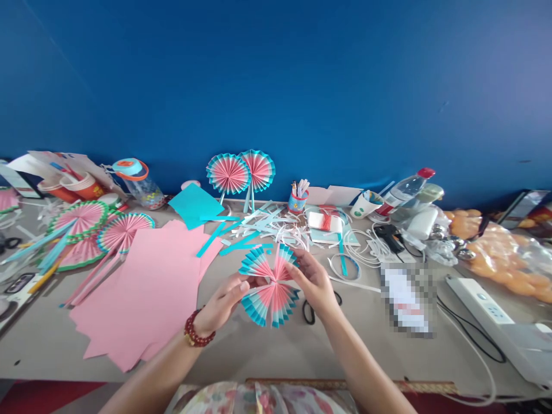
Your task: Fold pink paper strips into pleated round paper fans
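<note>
Both my hands hold a pleated paper fan point(271, 284), pink with teal edges, partly spread out above the table's middle. My left hand point(224, 302), with a red bead bracelet on its wrist, pinches the fan's left side. My right hand point(314, 282) grips the right side, fingers curled round the folds. Black scissors point(309, 310) lie on the table just under my right hand.
A stack of pink paper sheets point(142, 293) lies at left. Finished fans point(107, 230) lie far left and two stand at the back point(241, 172). Paper strips point(259, 227), a pen cup point(297, 201), a water bottle point(405, 190), a power strip point(487, 305) and cables point(470, 339) crowd the table.
</note>
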A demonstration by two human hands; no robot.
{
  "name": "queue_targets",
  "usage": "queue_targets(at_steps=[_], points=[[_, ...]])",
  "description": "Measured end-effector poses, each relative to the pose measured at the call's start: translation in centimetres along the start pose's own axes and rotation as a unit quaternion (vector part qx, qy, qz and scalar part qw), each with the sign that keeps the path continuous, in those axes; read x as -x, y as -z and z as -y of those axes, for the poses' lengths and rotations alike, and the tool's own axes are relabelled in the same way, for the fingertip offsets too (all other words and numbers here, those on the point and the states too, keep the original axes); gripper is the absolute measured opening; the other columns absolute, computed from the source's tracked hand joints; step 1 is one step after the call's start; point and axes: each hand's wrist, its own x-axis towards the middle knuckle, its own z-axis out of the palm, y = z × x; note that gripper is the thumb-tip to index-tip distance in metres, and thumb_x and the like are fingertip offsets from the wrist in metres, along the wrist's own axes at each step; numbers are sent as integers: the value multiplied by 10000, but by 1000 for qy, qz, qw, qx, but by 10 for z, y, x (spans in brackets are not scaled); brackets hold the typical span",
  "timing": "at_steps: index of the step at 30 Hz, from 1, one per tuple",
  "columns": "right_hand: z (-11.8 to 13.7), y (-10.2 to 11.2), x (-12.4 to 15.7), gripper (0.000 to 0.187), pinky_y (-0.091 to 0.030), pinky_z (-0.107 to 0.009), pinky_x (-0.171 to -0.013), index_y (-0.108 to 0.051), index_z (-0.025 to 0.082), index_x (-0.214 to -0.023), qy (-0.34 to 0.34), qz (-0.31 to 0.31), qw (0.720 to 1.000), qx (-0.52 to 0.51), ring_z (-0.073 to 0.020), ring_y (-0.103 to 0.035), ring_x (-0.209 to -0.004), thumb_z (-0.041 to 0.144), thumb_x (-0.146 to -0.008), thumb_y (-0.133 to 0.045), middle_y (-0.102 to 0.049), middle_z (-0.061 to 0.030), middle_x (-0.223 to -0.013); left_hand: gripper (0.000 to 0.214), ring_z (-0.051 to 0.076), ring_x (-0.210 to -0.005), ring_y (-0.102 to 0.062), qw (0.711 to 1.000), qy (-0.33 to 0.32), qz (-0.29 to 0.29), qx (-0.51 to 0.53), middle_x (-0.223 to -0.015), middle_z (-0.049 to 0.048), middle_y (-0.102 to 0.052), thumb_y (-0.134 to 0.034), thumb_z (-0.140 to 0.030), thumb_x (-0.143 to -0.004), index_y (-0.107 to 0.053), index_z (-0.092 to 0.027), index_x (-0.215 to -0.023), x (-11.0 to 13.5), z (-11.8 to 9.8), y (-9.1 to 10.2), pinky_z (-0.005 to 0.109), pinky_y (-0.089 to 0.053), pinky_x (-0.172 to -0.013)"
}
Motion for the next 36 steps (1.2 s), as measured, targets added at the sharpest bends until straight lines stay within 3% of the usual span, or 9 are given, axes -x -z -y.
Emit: queue_targets(at_steps=[5, 9, 12, 14, 19, 24, 27, 32, 36], points=[[5, -2, 4, 381, -585, -308, -699, -567, 203, -1110, -31, 13, 996, -81, -155, -646, -762, 432, -823, -672, -643, -46, -1005, 350, 263, -1076, -607, 999, 20, 35, 5, -1152, 100, -683, -583, -360, -887, -660, -177, -1175, -2, -4, -1, 351, -465, -910], [13, -1, 6, 326, -596, -285, -640, -584, 214, -1064, -10, -2, 996, -92, -147, -637, -729, 392, -815, -693, -640, -18, -886, 237, 257, -1007, -635, 997, 65, 13, 30, -1094, 85, -715, -646, -275, -809, -733, -156, -994, -5, 4, 4, 347, -473, -891], [20, -1, 9, 319, -589, -273, -584, -588, 211, -1062, 19, -5, 996, -82, -143, -625, -667, 374, -812, -701, -628, -9, -806, 147, 237, -927, -656, 993, 82, -57, 68, -977, 63, -751, -702, -277, -750, -753, -164, -829, -7, 11, 6, 310, -491, -813], [26, -2, 11, 327, -582, -271, -558, -586, 209, -1073, 38, 0, 997, -69, -134, -611, -616, 362, -810, -705, -621, -10, -798, 158, 222, -875, -665, 989, 87, -85, 86, -906, 48, -760, -740, -302, -728, -755, -178, -825, -8, 13, 6, 301, -497, -784], [38, -3, 16, 345, -585, -286, -605, -605, 208, -1085, 62, 13, 997, -35, -174, -659, -733, 411, -820, -690, -632, -62, -952, 227, 226, -860, -669, 994, 87, -21, 62, -894, 84, -754, -768, -334, -735, -759, -136, -845, -12, 12, 3, 339, -488, -856], [43, -2, 17, 444, -583, -389, -751, -549, 216, -1188, 56, 41, 990, -123, -194, -707, -721, 531, -876, -577, -618, -82, -1041, 232, 176, -716, -656, 983, 114, -78, 121, -784, 57, -738, -809, -351, -672, -748, -148, -767, -13, 18, 3, 279, -499, -724], [43, -3, 19, 411, -573, -424, -802, -523, 231, -1207, 51, 48, 988, -141, -214, -718, -771, 487, -892, -578, -615, -91, -1076, 239, 171, -699, -650, 976, 133, -98, 144, -764, 44, -731, -838, -353, -612, -733, -161, -708, -13, 19, 0, 265, -492, -678], [36, -8, 23, 378, -560, -389, -823, -510, 251, -1226, 80, 98, 984, -125, -214, -692, -888, 344, -882, -639, -663, -72, -1001, 225, 195, -710, -655, 979, 132, -73, 134, -720, 52, -720, -813, -356, -642, -707, -158, -650, -12, 22, -3, 303, -496, -702], [25, -12, 23, 364, -558, -341, -786, -543, 243, -1173, 102, 69, 990, -72, -188, -667, -868, 303, -844, -688, -653, -64, -996, 219, 219, -739, -675, 982, 128, -64, 122, -747, 55, -736, -803, -361, -655, -704, -166, -653, -12, 23, -3, 332, -510, -730]])
